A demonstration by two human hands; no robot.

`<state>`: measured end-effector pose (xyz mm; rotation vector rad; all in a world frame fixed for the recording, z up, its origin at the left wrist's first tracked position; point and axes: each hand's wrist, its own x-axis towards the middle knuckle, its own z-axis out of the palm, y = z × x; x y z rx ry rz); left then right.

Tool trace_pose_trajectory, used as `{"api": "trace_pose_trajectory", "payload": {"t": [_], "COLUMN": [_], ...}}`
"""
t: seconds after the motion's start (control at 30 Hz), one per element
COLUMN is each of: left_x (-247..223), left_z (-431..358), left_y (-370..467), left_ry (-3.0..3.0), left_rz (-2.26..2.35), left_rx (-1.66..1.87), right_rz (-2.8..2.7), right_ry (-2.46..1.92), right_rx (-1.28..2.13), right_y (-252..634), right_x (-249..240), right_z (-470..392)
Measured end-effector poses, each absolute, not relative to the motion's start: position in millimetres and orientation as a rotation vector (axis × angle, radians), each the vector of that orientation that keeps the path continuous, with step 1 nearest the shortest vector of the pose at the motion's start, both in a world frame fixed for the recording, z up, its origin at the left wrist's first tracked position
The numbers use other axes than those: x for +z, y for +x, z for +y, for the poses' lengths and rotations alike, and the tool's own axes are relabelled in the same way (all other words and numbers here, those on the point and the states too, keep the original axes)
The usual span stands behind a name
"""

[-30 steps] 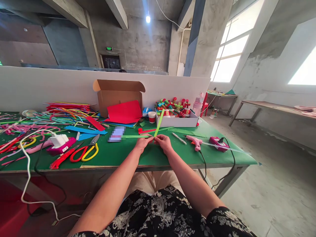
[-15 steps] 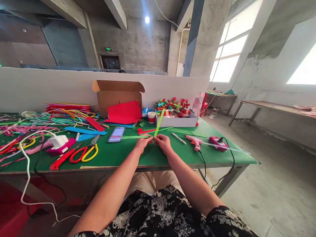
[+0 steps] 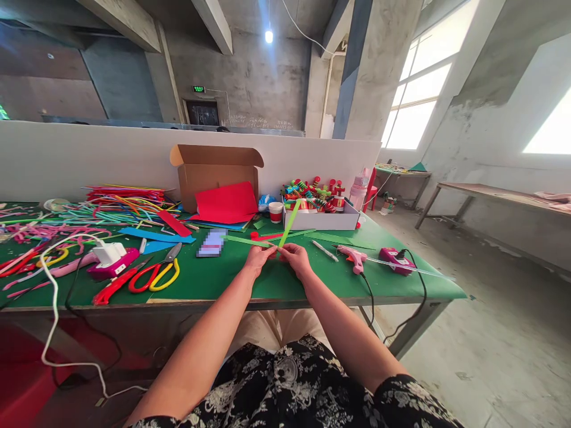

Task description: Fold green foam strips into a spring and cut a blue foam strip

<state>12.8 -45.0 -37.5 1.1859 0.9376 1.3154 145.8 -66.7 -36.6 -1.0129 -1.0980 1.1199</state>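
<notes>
Slanting just past nine o'clock from the left hand (image 3: pixel 259 259), the left green strip (image 3: pixel 247 241) had its free end higher than half a second earlier, while the upright green strip (image 3: pixel 290 223) leaned toward one o'clock as before. Left hand and right hand (image 3: pixel 295 257) nearly met, fingers pinched narrow, the left on its strip's end, the right at the upright one's base; whether the strips joined, I could not tell
</notes>
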Motion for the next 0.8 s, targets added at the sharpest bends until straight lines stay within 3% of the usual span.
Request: {"api": "trace_pose_trajectory", "payload": {"t": [0.8], "left_x": [-34.0], "left_z": [-46.6], "left_y": [13.1], "left_ry": [1.198], "left_rz": [0.925], "left_rx": [1.292], "right_rz": [-1.147], "right_ry": [-1.032], "right_rx": [1.095], "right_y": [145.5], "right_x": [-40.8], "right_z": [-63.6]}}
